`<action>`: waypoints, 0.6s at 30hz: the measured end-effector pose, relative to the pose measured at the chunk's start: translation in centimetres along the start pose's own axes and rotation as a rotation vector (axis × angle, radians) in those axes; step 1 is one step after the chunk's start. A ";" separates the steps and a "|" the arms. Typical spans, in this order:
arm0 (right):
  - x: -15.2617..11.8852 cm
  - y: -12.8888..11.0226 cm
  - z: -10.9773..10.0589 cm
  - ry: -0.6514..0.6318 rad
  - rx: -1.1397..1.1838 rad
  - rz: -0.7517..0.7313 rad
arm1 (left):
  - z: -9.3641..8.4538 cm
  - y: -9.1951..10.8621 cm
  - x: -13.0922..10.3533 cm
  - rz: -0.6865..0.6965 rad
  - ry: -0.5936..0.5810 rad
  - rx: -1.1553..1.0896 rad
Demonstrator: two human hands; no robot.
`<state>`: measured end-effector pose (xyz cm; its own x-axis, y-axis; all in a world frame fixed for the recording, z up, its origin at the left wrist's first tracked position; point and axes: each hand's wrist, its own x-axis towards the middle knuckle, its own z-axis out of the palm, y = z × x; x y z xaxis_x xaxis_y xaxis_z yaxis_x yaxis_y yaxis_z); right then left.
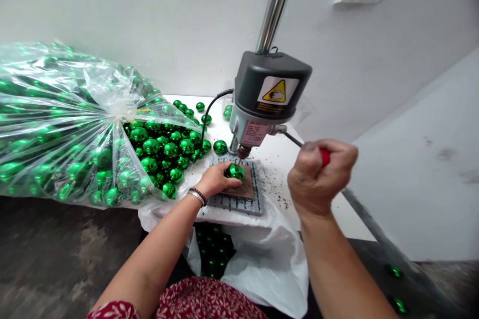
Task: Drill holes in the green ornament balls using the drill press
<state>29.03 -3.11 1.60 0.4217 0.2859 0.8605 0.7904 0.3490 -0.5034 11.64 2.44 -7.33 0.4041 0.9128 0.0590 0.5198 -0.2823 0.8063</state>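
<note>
My left hand [219, 179] grips a shiny green ball [236, 172] between thumb and fingers. The ball rests on a brown board [243, 189] over the grey slotted base [255, 205] of a small drill press [271, 84]. The thin bit points down at the top of the ball; whether it has entered the ball cannot be made out. To the right, my right hand [322, 174] is closed round the red knob [325, 157] of the drill's lever.
A large clear plastic bag [116, 104] full of green balls lies open at the left, with loose balls beside it. An open white bag [269, 264] holding balls hangs at the table's front edge. Dark shavings are scattered on the white table [350, 217].
</note>
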 end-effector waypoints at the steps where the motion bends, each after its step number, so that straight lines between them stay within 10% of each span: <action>1: 1.5 -0.3 0.3 -0.020 -0.001 0.019 | 0.0 0.1 -0.1 -0.020 -0.007 -0.006; 7: 8.7 -3.0 2.1 -0.201 -0.081 0.232 | -0.3 0.2 -1.4 -0.034 -0.005 -0.063; 18: 8.5 -3.2 2.3 -0.187 -0.071 0.245 | -3.8 -0.4 -5.7 0.043 -0.298 -0.026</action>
<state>29.05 0.27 10.37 0.5198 0.5155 0.6813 0.7071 0.1879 -0.6817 6.28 -1.54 -5.76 0.6302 0.7724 -0.0787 0.4794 -0.3074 0.8220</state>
